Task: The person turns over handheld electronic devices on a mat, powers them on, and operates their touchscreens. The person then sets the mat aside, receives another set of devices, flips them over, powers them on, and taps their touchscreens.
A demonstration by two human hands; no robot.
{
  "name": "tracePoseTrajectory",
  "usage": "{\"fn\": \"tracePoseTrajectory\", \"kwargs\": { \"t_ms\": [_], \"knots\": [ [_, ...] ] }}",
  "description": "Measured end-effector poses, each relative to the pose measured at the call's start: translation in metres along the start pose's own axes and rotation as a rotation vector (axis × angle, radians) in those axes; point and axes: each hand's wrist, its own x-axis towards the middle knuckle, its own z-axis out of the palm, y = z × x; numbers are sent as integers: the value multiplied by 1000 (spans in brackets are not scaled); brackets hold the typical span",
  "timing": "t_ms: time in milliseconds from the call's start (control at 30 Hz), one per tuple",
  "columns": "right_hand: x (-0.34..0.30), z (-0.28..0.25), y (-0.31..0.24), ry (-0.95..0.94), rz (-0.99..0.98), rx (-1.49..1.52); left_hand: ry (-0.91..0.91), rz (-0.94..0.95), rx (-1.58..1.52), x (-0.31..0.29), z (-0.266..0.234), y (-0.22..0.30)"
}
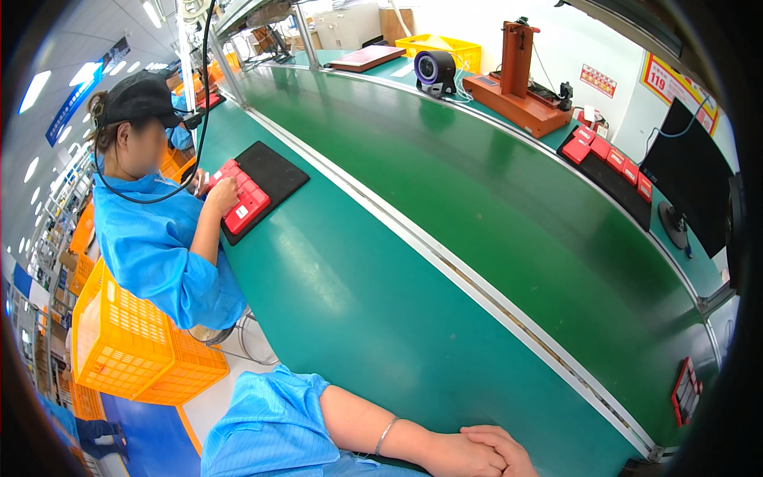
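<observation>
My left hand (461, 455) rests at the near edge of the green workbench (358, 318), its fingers curled in and partly hidden. A thin silver bracelet (385, 436) circles that wrist below a blue sleeve (274, 421). Folded against it, my right hand (513, 453) has its fingers closed over the left; no tool or part shows in either. At the left, a co-worker's hands (225, 195) touch a cluster of red boxes (248, 203) on a black mat (278, 171).
Beyond a metal rail (445, 266) runs a dark green conveyor belt (477, 199). Across it are more red boxes (616, 160), a monitor (687, 167), a brown-orange stand (520, 103) and a round black fan (435, 73). A red-framed tray (687, 391) lies far right. Orange crates (135, 342) stand left.
</observation>
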Motion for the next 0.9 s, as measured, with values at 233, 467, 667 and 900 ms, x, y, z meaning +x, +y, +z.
{"fn": "tracePoseTrajectory", "kwargs": {
  "t_ms": [233, 467, 667, 900],
  "knots": [
    [-3, 0, -1, -8, 1, 22, -1, -7, 3, 2, -3, 8],
    [-5, 1, -11, -26, 8, 5, 166, -53, -88, 4, -4, 25],
    [-7, -1, -12, -12, 1, -16, 180, -25, -69, 7, 0, 20],
    [-16, -11, -28, -10, 40, 56, 78, -109, -39, 24, -8, 32]
  ]
}}
